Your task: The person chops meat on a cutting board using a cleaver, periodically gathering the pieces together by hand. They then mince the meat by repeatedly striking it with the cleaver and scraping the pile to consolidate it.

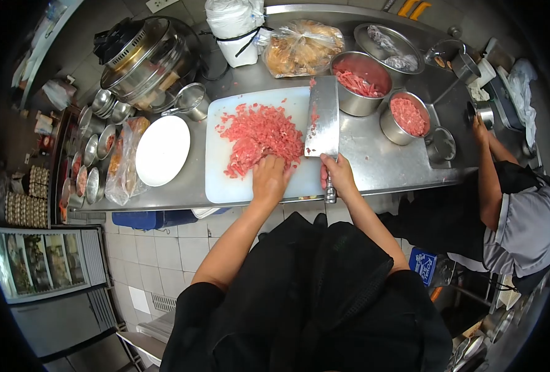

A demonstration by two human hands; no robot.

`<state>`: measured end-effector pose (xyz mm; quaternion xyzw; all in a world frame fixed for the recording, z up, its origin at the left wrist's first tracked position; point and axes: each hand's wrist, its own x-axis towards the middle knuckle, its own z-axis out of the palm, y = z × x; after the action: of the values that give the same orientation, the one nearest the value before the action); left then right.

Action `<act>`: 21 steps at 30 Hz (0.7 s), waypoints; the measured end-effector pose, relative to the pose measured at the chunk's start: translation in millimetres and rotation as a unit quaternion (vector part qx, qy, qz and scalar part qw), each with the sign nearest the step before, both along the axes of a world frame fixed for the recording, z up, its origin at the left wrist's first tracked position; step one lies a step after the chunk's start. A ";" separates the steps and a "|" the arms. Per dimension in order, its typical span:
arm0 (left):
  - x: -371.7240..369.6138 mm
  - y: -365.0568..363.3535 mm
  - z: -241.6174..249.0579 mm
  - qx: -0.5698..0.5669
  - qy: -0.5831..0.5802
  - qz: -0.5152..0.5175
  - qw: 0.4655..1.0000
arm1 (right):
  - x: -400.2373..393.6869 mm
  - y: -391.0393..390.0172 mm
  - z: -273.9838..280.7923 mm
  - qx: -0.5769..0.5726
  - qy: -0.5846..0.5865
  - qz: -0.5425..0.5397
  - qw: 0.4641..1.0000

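Chopped red meat (266, 133) lies in a loose heap on a white cutting board (222, 186). My left hand (271, 178) rests at the near edge of the heap, fingers bent down on the meat; whether they grip any is hidden. In my right hand (340, 177) is the handle of a wide cleaver (324, 118). Its blade points away from me over the board's right edge, with bits of meat stuck to it. A large steel pot (362, 105) of meat strips and a smaller pot (405, 137) of chopped meat stand to the right.
A white oval plate (163, 150) and bagged food (125, 161) lie left. Behind the board are a strainer (192, 99), a rice cooker (148, 62) and a bag of brown food (303, 48). A co-worker (504, 211) stands at the sink, right.
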<state>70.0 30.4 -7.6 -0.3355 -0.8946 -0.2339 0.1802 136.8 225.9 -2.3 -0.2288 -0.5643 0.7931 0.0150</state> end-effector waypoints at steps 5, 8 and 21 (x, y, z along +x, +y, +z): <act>-16.6 -18.4 0.0 0.001 -0.024 -0.010 1.000 | 1.4 -2.7 4.5 0.010 0.000 0.000 1.000; -15.2 -33.2 -9.4 -0.003 -0.027 -0.007 1.000 | 1.2 -2.3 5.5 0.017 -0.011 -0.001 1.000; -94.8 -81.4 38.3 -0.041 -0.115 0.092 0.988 | 2.6 -3.5 6.2 0.019 -0.004 0.003 1.000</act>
<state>-24.9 -51.0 30.7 -0.2294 -0.9453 -0.2165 0.0826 139.3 222.5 3.8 -0.2302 -0.5797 0.7815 0.0148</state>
